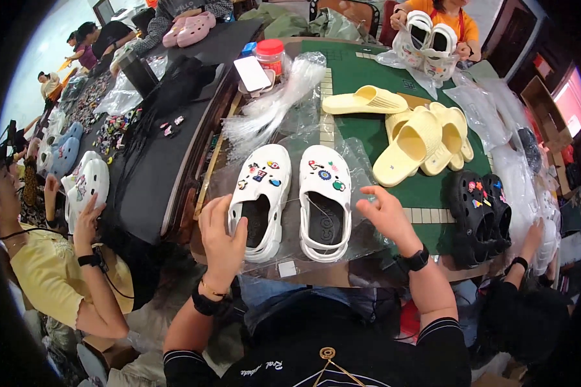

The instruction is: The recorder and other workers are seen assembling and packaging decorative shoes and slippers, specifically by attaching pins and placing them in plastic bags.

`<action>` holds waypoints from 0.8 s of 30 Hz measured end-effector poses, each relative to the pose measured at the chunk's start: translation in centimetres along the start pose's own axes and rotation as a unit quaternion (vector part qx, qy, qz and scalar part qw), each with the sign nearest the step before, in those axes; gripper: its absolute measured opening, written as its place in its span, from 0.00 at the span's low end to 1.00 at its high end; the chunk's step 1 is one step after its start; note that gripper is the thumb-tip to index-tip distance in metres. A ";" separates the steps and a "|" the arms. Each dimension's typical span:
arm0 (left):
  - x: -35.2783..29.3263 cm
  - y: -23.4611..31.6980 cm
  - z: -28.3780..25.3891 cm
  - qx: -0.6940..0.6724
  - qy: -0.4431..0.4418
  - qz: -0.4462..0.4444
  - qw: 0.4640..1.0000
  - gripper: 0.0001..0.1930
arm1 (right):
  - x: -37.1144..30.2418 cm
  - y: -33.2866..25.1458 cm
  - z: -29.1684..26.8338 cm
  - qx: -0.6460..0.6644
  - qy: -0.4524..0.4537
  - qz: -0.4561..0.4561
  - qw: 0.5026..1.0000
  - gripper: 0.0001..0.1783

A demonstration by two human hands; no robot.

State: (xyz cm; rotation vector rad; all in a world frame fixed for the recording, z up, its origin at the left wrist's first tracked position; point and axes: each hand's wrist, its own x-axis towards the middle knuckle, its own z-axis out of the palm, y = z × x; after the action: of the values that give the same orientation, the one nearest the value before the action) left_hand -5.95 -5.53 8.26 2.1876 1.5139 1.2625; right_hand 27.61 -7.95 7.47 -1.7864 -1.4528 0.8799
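Two white clogs lie side by side in front of me, toes pointing away. The left clog [277,187] and the right clog [326,171] have colourful charms on top and dark insoles; a thin clear strand runs between them. Under and around them spreads a clear plastic bag [363,240]. My left hand [221,237] is at the outer side of the left clog, its thumb over the heel opening and its fingers apart; whether it touches is hard to tell. To the right of the other clog, my right hand [388,218] is open with curved fingers, holding nothing.
Pale yellow slides [410,145] and black clogs [478,222] stand to the right on the green table [352,71]. Clear ties [274,106] and a red-lidded jar [270,55] lie beyond the left clog. Co-workers handle white clogs [426,51] across the table and at both sides.
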 end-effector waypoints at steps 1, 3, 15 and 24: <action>-0.2 -0.5 0.0 -0.036 -0.021 -0.071 0.997 0.24 | -0.1 -0.4 0.3 -0.001 -0.031 0.014 0.999 0.36; -1.6 -3.7 0.5 -0.088 -0.078 -0.171 0.978 0.31 | -0.6 -2.5 1.2 -0.014 -0.051 0.006 0.999 0.40; -0.9 1.1 -0.3 0.058 -0.102 -0.014 0.993 0.28 | -0.7 -4.4 2.9 -0.057 -0.034 -0.015 0.998 0.38; 0.4 4.5 -1.4 0.014 -0.277 0.112 0.954 0.18 | -2.3 -6.6 1.4 -0.076 -0.060 -0.081 0.992 0.27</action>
State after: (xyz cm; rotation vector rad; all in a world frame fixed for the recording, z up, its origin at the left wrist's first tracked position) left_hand -3.90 -7.72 11.99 2.4969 1.0861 0.5844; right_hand 22.61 -9.01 12.35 -1.7186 -1.7567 0.8254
